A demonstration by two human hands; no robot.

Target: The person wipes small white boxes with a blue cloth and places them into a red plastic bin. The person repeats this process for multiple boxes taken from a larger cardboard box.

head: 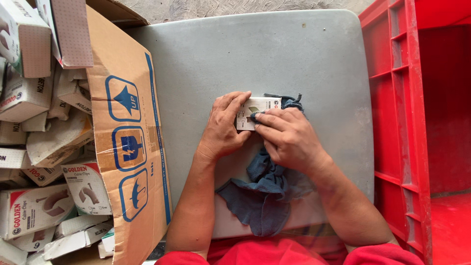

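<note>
While the left hand [223, 128] grips the small white box [255, 111] | right hand [287, 137] pinches blue cloth [265, 194] against its face | best: steady box, short firm strokes.

- Grey desk [221, 54], scuffed, under flat daylight.
- Rough concrete floor [221, 7] beyond its far edge.
- Red crate [397, 98] at right.
- Open carton [132, 127] at left.
</note>
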